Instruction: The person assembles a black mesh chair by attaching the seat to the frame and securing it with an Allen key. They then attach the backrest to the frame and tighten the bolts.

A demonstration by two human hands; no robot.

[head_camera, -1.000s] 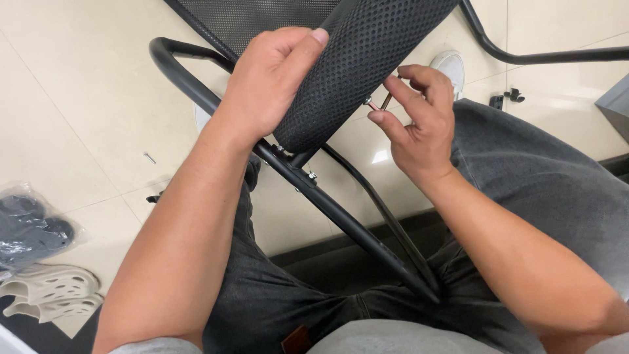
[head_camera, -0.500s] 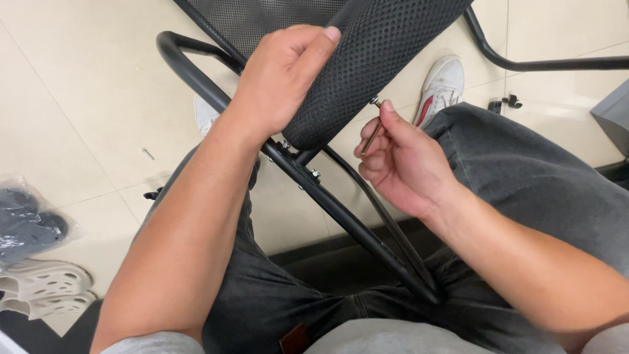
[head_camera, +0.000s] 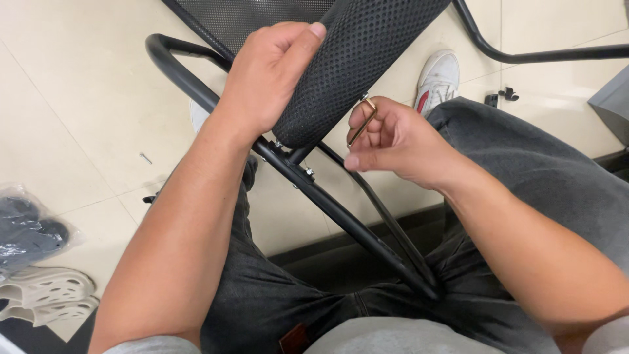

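My left hand (head_camera: 272,78) grips a black mesh padded chair part (head_camera: 357,59) from its left side, thumb lying along the top. The pad is fixed by small bolts (head_camera: 306,173) to a black metal tube frame (head_camera: 327,203) that runs diagonally down across my lap. My right hand (head_camera: 393,141) is curled around a small brass-coloured hex key (head_camera: 362,121), whose tip sits at the pad's right edge. Whether the key is seated in a bolt is hidden by the pad.
A loose screw (head_camera: 145,158) lies on the beige tile floor at left. A plastic bag with dark parts (head_camera: 26,226) and pale slippers (head_camera: 46,295) sit at the lower left. My white shoe (head_camera: 438,78) and another black chair tube (head_camera: 524,52) are at upper right.
My right hand has dropped slightly and rolled inward, turning the hex key against the pad's edge. The left hand keeps its hold on the pad.
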